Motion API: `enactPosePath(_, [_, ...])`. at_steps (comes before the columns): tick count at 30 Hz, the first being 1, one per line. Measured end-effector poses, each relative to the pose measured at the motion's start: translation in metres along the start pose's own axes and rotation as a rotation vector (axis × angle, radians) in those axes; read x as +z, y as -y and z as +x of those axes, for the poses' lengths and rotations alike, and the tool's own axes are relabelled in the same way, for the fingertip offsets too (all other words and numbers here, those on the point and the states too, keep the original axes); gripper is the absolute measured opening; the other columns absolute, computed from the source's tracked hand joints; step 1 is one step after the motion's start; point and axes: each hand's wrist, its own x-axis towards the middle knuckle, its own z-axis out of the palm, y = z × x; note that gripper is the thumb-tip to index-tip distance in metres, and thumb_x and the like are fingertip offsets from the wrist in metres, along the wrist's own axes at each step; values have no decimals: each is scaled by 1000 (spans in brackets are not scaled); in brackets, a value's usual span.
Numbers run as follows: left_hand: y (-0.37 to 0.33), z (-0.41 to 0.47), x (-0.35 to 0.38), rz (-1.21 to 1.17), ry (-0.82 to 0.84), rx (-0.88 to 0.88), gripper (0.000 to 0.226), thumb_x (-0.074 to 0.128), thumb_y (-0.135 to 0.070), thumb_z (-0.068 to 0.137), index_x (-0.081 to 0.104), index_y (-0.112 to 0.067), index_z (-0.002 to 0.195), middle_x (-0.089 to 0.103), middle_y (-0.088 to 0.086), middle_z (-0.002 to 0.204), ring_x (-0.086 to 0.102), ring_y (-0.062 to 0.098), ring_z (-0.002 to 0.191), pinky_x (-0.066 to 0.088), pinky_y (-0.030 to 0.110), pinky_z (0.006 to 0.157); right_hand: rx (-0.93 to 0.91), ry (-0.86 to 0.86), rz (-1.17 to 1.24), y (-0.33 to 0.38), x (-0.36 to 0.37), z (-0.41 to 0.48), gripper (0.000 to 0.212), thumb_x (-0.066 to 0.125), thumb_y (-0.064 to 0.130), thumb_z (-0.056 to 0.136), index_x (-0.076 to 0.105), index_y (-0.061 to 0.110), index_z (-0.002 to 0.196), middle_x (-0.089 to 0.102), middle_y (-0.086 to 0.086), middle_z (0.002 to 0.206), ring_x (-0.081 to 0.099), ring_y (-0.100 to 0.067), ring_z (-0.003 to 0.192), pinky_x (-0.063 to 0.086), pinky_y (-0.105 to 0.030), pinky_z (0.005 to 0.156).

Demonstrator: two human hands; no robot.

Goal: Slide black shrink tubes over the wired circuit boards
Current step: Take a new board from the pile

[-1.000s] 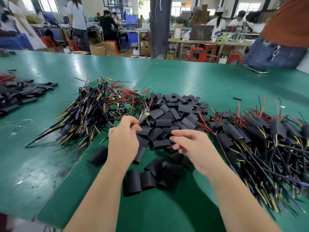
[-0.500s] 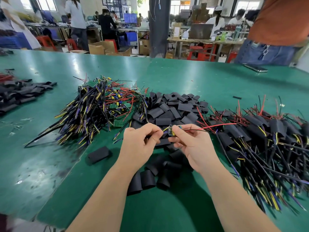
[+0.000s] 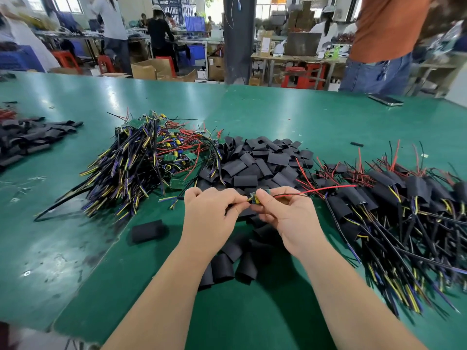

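Observation:
My left hand (image 3: 209,213) and my right hand (image 3: 285,213) meet over the green table (image 3: 252,109) and both pinch one small wired circuit board (image 3: 255,198). Its red and black wires (image 3: 323,190) trail to the right, and its yellow-blue leads (image 3: 168,199) stick out left of my left hand. A heap of flat black shrink tubes (image 3: 257,165) lies just behind and under my hands. Bare wired boards (image 3: 141,162) are piled at the left. Boards with tubes on them (image 3: 404,205) are piled at the right.
One loose tube (image 3: 147,231) lies left of my left wrist. Another heap of black tubes (image 3: 27,137) sits at the far left edge. A phone (image 3: 385,100) lies at the far right rim, where a person in an orange shirt (image 3: 386,34) stands.
My left hand pulled a wired board out of the left pile and brought it to the middle. My right hand came up and took hold of it too.

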Motion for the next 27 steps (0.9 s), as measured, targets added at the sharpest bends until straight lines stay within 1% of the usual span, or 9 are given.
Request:
enactPosePath(3, [2, 1, -1, 182, 26, 1, 16, 59, -30, 86, 74, -30, 83, 68, -10, 67, 56, 19, 62, 19, 34, 69, -88, 74, -107, -3, -1, 3, 10, 72, 3, 81, 71, 13, 77, 73, -10, 79, 68, -19, 69, 50, -22, 55])
enactPosePath(7, [3, 4, -3, 354, 29, -87, 19, 54, -19, 86, 66, -22, 72, 61, -4, 61, 54, 25, 61, 20, 35, 71, -108, 231, -232, -8, -2, 4, 28, 66, -4, 84, 76, 22, 89, 75, 0, 92, 67, -10, 84, 50, -19, 69])
enactPosePath(10, [5, 3, -5, 378, 9, -171, 20, 51, -15, 86, 61, -21, 69, 56, -4, 57, 51, 24, 57, 17, 34, 69, -338, 112, -779, -12, -2, 5, 28, 62, -4, 82, 72, 22, 86, 71, 14, 87, 63, 2, 80, 47, -13, 77])
enactPosePath(12, [10, 3, -6, 369, -12, -214, 21, 47, -15, 86, 59, -20, 69, 54, -3, 55, 49, 23, 53, 14, 32, 67, -515, 109, -1128, -15, -3, 4, 22, 63, 1, 79, 71, 19, 88, 68, 9, 93, 59, -7, 89, 45, -22, 85])
enactPosePath(15, [15, 4, -8, 352, -43, -276, 23, 46, -13, 86, 60, -19, 69, 54, -2, 54, 48, 25, 51, 11, 30, 66, -499, 287, -1384, -23, 1, 3, 35, 62, 17, 86, 60, 21, 121, 60, 4, 121, 46, -21, 113, 35, -34, 95])
enactPosePath(17, [18, 5, -8, 341, -56, -301, 24, 45, -14, 87, 61, -19, 70, 55, -2, 55, 46, 25, 50, 12, 30, 66, -480, 286, -1564, -27, 5, 5, 45, 56, 26, 92, 48, 26, 136, 52, 5, 131, 40, -22, 119, 28, -34, 91])
enactPosePath(19, [20, 5, -8, 328, -66, -307, 23, 49, -10, 88, 62, -20, 71, 55, -2, 55, 44, 25, 49, 12, 31, 66, -497, 233, -1646, -25, 7, 8, 38, 53, 27, 94, 51, 25, 133, 52, 2, 125, 41, -23, 118, 30, -34, 90])
enactPosePath(22, [21, 5, -6, 325, -67, -316, 22, 52, -8, 88, 62, -19, 73, 56, -2, 56, 46, 26, 51, 13, 31, 67, -450, 182, -1544, -17, 4, 8, 19, 56, 22, 89, 60, 15, 107, 55, -3, 108, 49, -25, 106, 38, -34, 88])
enactPosePath(27, [23, 5, -6, 291, -77, -325, 23, 45, -15, 88, 63, -23, 77, 58, -3, 60, 46, 23, 54, 13, 31, 70, -370, 220, -1476, -11, -2, 6, 12, 58, 16, 82, 47, 13, 85, 56, -4, 90, 50, -27, 86, 39, -34, 70])
